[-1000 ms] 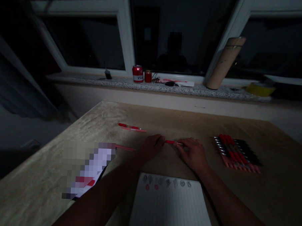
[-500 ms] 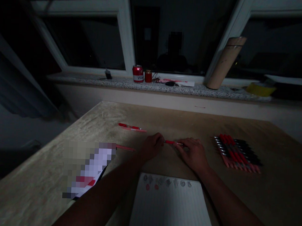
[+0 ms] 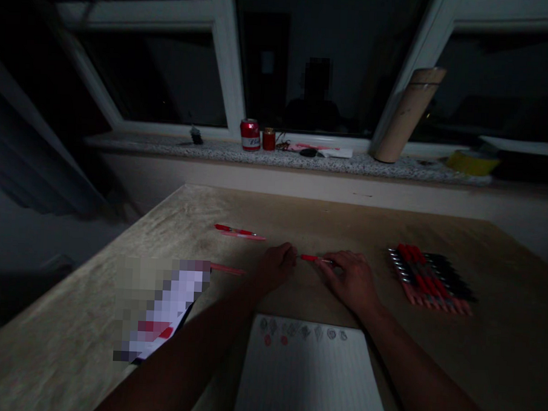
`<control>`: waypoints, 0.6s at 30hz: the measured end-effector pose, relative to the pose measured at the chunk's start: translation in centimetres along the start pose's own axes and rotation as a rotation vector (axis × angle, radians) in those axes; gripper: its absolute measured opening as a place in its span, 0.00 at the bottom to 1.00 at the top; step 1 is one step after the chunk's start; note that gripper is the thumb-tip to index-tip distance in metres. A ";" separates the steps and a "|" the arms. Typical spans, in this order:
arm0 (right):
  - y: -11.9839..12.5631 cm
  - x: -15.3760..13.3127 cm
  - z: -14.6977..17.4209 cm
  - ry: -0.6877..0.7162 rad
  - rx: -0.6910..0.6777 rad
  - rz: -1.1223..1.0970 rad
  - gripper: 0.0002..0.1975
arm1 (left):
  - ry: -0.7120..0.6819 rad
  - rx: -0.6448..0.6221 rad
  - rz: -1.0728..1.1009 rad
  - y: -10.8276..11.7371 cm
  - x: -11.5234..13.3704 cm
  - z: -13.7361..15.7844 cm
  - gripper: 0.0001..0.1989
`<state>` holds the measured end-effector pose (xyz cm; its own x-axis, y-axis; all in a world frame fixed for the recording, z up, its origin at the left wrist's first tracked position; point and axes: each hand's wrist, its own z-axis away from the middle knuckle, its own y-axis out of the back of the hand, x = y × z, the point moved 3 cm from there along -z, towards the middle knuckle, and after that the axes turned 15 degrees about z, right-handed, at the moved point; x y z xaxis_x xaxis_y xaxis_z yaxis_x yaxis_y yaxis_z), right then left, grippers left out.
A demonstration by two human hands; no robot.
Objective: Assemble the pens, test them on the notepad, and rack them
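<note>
Above the notebook (image 3: 312,377), a red pen (image 3: 308,257) lies level between my two hands. My right hand (image 3: 350,275) grips its right end with thumb and fingers. The closed fingers of my left hand (image 3: 278,265) pinch at the thin tip on the left; their exact hold is partly hidden. Small shaded marks in black and two in red run along the top of the lined page. Left of my left hand lie another red pen (image 3: 232,229) and a pink pen or tube (image 3: 243,235) beside it.
A row of red and black pens (image 3: 428,276) lies on the table's right. Left are a blurred-out phone-like object (image 3: 179,304) and a pink stick (image 3: 228,269). The windowsill holds a red can (image 3: 250,135), a small red jar (image 3: 268,139), a tall tan cylinder (image 3: 409,117) and yellow tape (image 3: 473,163).
The red pen's red part has shifted very slightly right, and a little more of its thin tip shows beside my left fingers. Both hands stay nearly in place.
</note>
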<state>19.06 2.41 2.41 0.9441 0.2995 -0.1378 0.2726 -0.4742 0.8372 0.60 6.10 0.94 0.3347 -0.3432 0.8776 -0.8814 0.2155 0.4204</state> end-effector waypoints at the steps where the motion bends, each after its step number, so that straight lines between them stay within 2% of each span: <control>1: 0.0 0.0 0.0 -0.004 0.000 0.000 0.14 | 0.001 0.006 -0.005 0.0 0.0 0.0 0.18; 8: -0.3 0.4 0.0 -0.056 -0.003 0.020 0.14 | 0.022 0.059 -0.013 0.4 0.4 0.1 0.18; 13: -0.2 0.5 0.0 -0.088 -0.007 0.034 0.14 | -0.014 0.095 -0.020 0.7 0.4 0.0 0.18; 18: -0.1 0.7 -0.1 -0.151 -0.017 0.075 0.15 | 0.024 0.144 -0.091 0.8 0.1 -0.2 0.16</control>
<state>19.69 2.75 2.27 0.9791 0.1352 -0.1519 0.1987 -0.4763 0.8566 -0.03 6.40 1.38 0.4220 -0.3328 0.8433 -0.8851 0.0502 0.4627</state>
